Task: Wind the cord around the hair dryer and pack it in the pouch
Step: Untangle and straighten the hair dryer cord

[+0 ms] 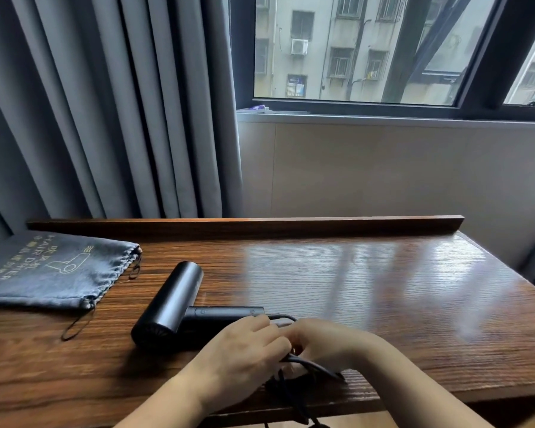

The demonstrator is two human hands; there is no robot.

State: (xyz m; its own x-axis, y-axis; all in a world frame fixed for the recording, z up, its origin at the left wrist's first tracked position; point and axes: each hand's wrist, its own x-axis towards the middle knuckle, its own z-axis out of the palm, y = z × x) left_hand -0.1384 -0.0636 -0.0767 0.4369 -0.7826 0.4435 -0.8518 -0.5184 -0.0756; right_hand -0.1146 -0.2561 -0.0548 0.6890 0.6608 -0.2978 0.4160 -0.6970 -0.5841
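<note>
My two hands meet just past the butt of the dryer's handle: the left hand (244,347) lies knuckles-up with its fingers curled down over the cord (314,367), and the right hand (325,341) is tucked in against it, fingers folded under. I read both as closed on the cord near where it leaves the handle, though the fingertips themselves are hidden under the knuckles, so I cannot say exactly how each one pinches.

The hair dryer (170,304) lies on its side on the wooden surface (383,288), barrel angled away to the left and handle pointing right toward my hands, which puts the cord's root right where I can reach it. The rest of the cord loops loosely under my wrists and drops over the near edge of the surface (where it ends I cannot see).

The grey drawstring pouch (53,270) lies flat at the far left, well apart from the dryer, its gathered mouth turned toward the dryer and its drawstring loops trailing on the wood. That facing should make the later packing easy.

By my judgement no turn of cord is on the dryer yet; I am gathering slack at the handle end, likely so the first wrap starts snug rather than kinked.
</note>
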